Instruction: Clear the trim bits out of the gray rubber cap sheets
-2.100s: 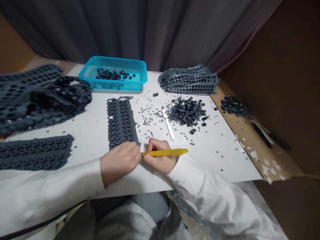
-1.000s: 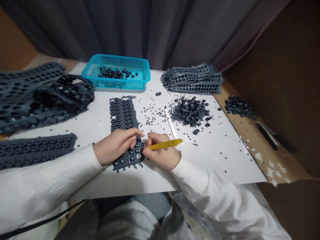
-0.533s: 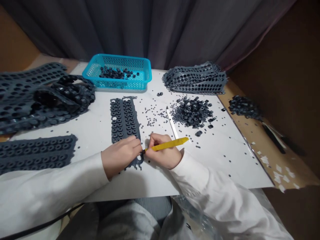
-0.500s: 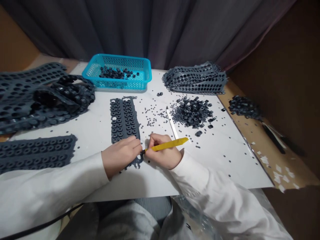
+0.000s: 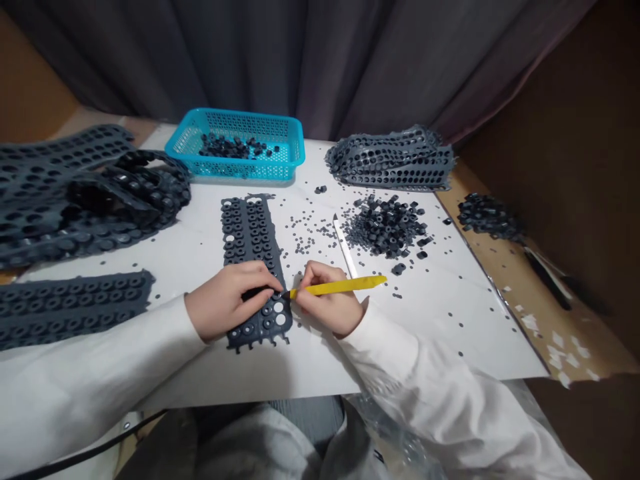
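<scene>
A dark grey moulded rubber sheet (image 5: 253,233) with rows of ring-shaped parts lies flat on the white table. Several round holes in it show white, some close to my hands. My left hand (image 5: 225,297) rests on the sheet's lower half, its thumb and fingertips nearly meeting at the right edge, closed on the sheet there. In my right hand (image 5: 330,303) is a slim yellow-handled tool (image 5: 345,287), held like a pen. Its dark tip points left and meets the sheet's edge beside my left fingertips. Exactly what the tip touches is too small to tell.
A blue basket (image 5: 297,160) with small black parts stands behind. To the right are a pile of black parts (image 5: 390,223), a slim white tool (image 5: 345,247) and bundled perforated sheets (image 5: 390,160). More rubber sheets (image 5: 75,300) lie left. Small dark discs are scattered about.
My left hand has shifted left and slightly up, its thumb now spread below the fingers, uncovering the sheet's lower end. The yellow-handled tool has moved slightly up and right.
</scene>
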The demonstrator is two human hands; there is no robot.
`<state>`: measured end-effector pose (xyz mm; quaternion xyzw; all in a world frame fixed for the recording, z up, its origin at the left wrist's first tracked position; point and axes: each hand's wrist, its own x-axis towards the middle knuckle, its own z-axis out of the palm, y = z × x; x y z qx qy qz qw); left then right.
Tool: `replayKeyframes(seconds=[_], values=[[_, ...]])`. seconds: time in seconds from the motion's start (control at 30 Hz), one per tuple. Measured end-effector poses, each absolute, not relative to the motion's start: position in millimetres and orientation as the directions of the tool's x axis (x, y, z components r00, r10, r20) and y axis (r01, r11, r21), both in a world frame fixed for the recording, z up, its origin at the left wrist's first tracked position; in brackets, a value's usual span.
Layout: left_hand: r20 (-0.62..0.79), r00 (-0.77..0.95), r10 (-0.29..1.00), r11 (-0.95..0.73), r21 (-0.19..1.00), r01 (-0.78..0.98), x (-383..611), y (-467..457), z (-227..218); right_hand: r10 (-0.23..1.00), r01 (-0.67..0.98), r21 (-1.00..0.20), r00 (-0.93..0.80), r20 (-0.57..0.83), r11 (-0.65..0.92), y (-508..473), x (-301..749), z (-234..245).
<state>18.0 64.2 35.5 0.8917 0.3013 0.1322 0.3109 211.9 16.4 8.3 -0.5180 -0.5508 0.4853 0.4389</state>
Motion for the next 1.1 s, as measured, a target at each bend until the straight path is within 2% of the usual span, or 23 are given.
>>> replayKeyframes(seconds=[0.13,0.37,0.5,0.57,0.6,0.67,0.73,0.8,0.87,0.93,1.1], values=[[0.034,0.827,0.562,-0.715,0.523,0.465,23,65,35,0.996,0.189,-0.982,-0.091,-0.008,0.009,17,211,7],[-0.152,0.886,0.437,-0.851,0.248,0.463,39,68,45,0.997,0.271,-0.962,-0.074,0.024,0.043,17,208,11],[-0.112,0.935,0.337,-0.939,0.031,0.342,41,62,37,0.997,0.280,-0.959,-0.071,0.024,0.043,17,208,10],[-0.055,0.944,0.326,-0.945,-0.004,0.326,38,61,30,0.997,0.285,-0.957,-0.068,0.023,0.042,17,208,9],[-0.020,0.942,0.336,-0.941,0.033,0.336,36,61,27,0.998,0.290,-0.956,-0.066,0.022,0.041,17,208,9],[0.055,0.916,0.398,-0.897,0.230,0.376,31,65,25,0.998,0.294,-0.955,-0.059,0.016,0.033,16,208,9],[0.133,0.823,0.552,-0.765,0.474,0.437,25,70,29,0.998,0.286,-0.958,-0.056,0.006,0.022,17,208,8],[0.149,0.666,0.731,-0.590,0.628,0.507,20,75,35,0.998,0.251,-0.968,-0.070,-0.004,0.014,17,209,7],[0.087,0.575,0.813,-0.467,0.687,0.557,16,79,41,0.998,0.186,-0.983,-0.063,-0.018,-0.006,19,210,6],[0.010,0.586,0.810,-0.426,0.697,0.577,14,81,43,0.999,0.117,-0.992,-0.030,-0.042,-0.038,21,211,4],[0.018,0.716,0.698,-0.543,0.665,0.512,17,78,39,0.998,0.128,-0.991,-0.024,-0.049,-0.046,24,211,3]])
